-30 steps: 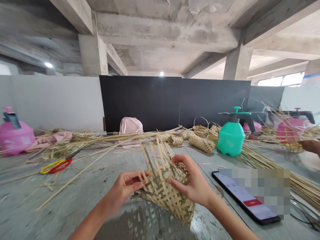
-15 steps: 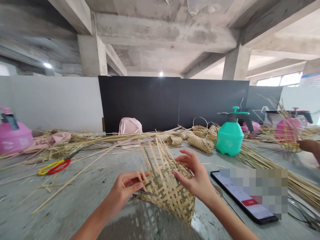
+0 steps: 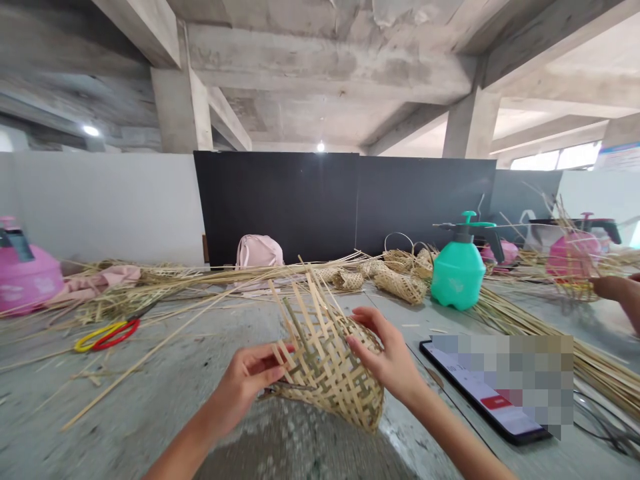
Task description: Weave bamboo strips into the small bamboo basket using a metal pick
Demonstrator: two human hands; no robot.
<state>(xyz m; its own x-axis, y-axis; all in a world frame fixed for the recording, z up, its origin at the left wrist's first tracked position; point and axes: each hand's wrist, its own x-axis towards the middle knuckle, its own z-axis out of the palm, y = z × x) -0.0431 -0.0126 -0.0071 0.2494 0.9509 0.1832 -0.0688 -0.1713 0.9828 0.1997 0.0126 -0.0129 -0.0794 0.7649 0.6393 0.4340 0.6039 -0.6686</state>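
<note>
One pale-tan, pouch-shaped woven piece of flat bamboo-like strips (image 3: 345, 377): at 6 o'clock in the view, over the stained grey tabletop (image 3: 165, 400).
Progress: body interlaced; loose strip ends (image 3: 305, 305) at its 11 o'clock look not yet woven in.
Weave: tilted, open mesh with small gaps, some strips greener than others.
Left hand (image 3: 253, 373): pinching strips at the piece's 9 o'clock edge.
Right hand (image 3: 385, 353): curled against its 2 o'clock side, touching; whether it grips, I cannot tell.
Outward: black-edged phone (image 3: 480, 390) at 3 o'clock; green plastic spray bottle (image 3: 457, 275) at 2; scissors with red and yellow handles (image 3: 107, 335) at 9.
</note>
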